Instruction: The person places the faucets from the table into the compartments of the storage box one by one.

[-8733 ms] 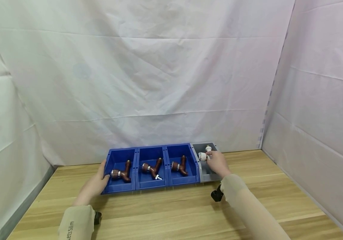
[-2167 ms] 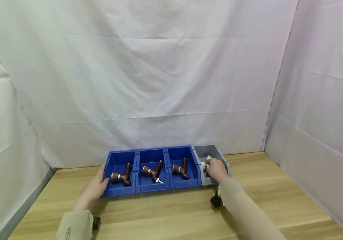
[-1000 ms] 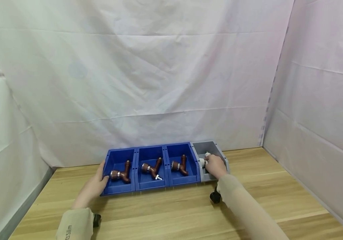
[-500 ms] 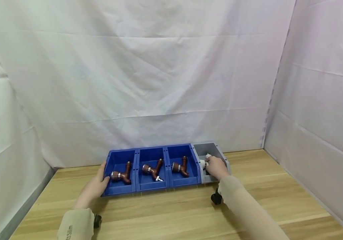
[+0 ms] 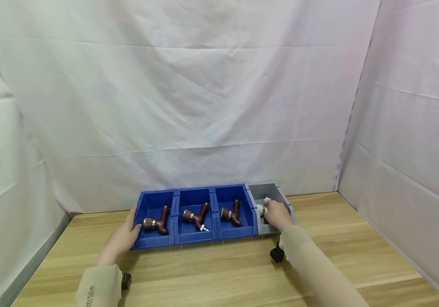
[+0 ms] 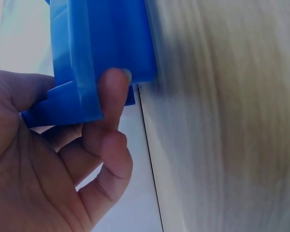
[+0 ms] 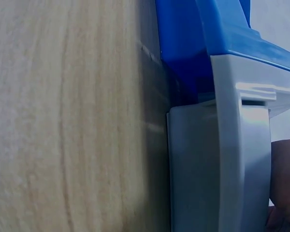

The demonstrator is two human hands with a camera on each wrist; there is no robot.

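In the head view, my left hand grips the outer side wall of the leftmost blue bin. The left wrist view shows the thumb on one side of its rim and curled fingers on the other. At the far end of the row, my right hand reaches into the grey bin and holds a white tap. Its ribbed knob and one end stick out past the fingers; the rest is covered. From the right wrist camera, the grey bin's wall hides most of that hand.
Brown taps lie in the blue bins: one on the left, one with a metal nozzle in the middle, another on the right. The joined bins stand on a wooden table, before a white cloth backdrop.
Since the oldest frame, my right hand has gone lower and nearer the front in the grey bin with the white tap. Over the last second both hands stay nearly still.
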